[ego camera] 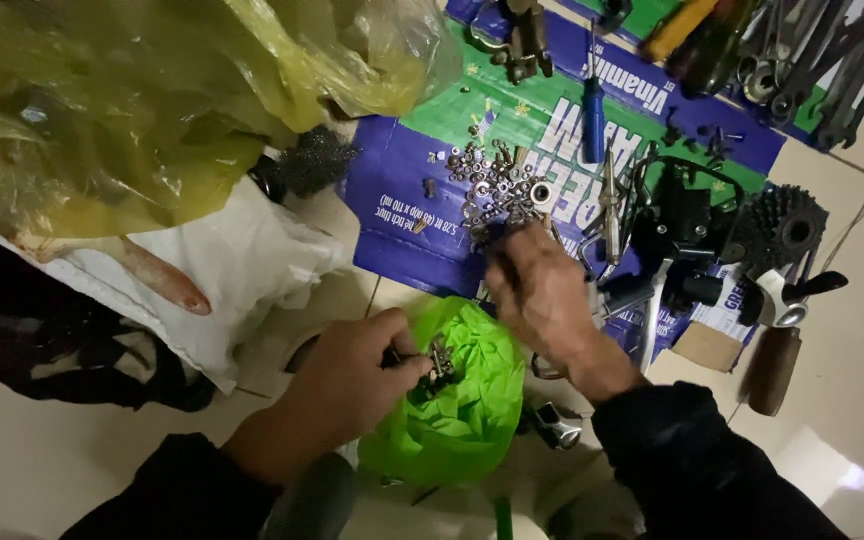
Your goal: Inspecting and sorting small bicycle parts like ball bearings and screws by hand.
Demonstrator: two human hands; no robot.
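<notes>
- Fingers, left hand (347, 375): closed on small metal part (439, 362), long axis unclear, above green bag (462, 410).
- Fingers, right hand (542, 290): at nut pile (497, 190); grip indeterminate.

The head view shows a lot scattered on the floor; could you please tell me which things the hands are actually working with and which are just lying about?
In use:
left hand holding a small metal part over the green bag
right hand at the pile of nuts and washers

Lying about:
yellow bag
blue-handled screwdriver
sprocket cluster
spanners
</notes>
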